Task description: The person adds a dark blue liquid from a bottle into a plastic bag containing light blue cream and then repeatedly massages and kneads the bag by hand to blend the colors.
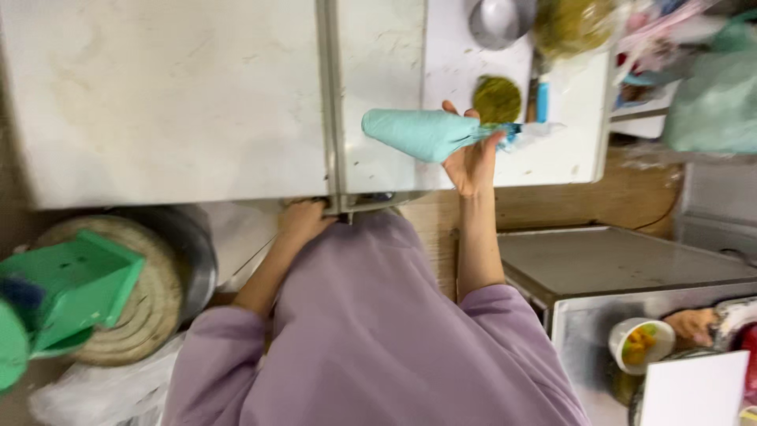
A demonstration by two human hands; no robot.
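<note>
Right hand (471,162): you're gripping the teal piping bag (422,134) over the counter (158,102).
Left hand (303,221): at the counter's edge; grip hidden, can't tell.

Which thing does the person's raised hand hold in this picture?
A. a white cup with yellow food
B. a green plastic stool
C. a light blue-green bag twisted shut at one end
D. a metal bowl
C: the right hand grips the twisted neck of the light blue-green bag over the white board, while the left hand rests at the table edge and holds no bag.
</note>
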